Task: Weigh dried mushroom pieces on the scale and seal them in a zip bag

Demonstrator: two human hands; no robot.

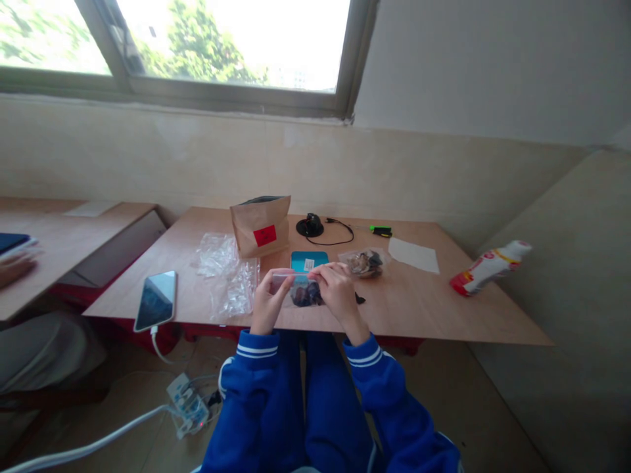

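Note:
My left hand (pixel 266 301) and my right hand (pixel 340 293) pinch the two ends of a small clear plastic bag (pixel 304 292) above the wooden tabletop (pixel 424 302). Dark dried pieces fill its lower part. Just beyond my right hand lies a second clear bag (pixel 363 263) holding similar brownish-dark pieces. A small black scrap (pixel 360 299) rests by my right wrist. Crumpled clear plastic film (pixel 227 279) lies to the left of my left hand, and a teal-blue card (pixel 309 261) sits partly behind the held bag.
A brown paper bag (pixel 260 226) with a red label stands at the back, near a black cabled device (pixel 309 226). A smartphone (pixel 155 301) lies at the left edge, and a bottle (pixel 489 268) lies on the right. A co-worker's hand (pixel 14 268) rests on the neighbouring table.

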